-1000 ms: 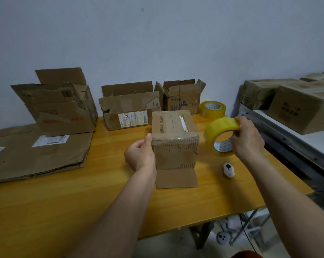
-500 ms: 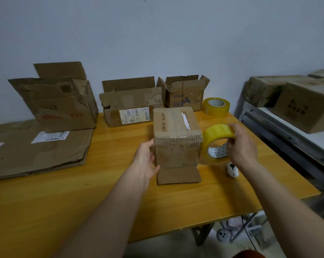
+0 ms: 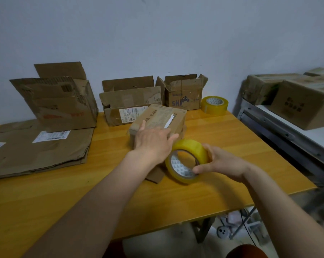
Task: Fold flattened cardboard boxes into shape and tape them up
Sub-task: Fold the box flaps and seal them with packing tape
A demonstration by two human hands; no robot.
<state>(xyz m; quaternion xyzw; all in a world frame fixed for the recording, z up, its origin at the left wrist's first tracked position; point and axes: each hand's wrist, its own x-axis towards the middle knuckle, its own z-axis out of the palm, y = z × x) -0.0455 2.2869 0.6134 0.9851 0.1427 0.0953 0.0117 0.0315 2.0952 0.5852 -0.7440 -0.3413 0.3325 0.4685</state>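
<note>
Three boxes (image 3: 131,101) are already standing folded up along the back wall with their top flaps hanging open, so they're shaped but I'm guessing not fully taped yet. Flat cardboard (image 3: 38,151) is still lying in a stack at the left of the table (image 3: 45,202) — plenty left to do, by the look of it.

Right now the small box (image 3: 160,119) is sitting mid-table, tilted over a bit, with one flap poking out underneath toward the person. Left hand (image 3: 152,141) is lying flat on top of it, fingers straight and spread, pressing down rather than gripping. Right hand (image 3: 220,162) is holding the roll of yellow tape (image 3: 187,161) just in front of the box, thumb and fingers curled round the rim. I can't see a loose tape end, so whether a strip is being pulled out yet is anyone's guess.

A spare roll (image 3: 214,105) is sitting at the back right corner — and more closed boxes (image 3: 304,103) are piled on the shelf off to the right, possibly the finished ones
</note>
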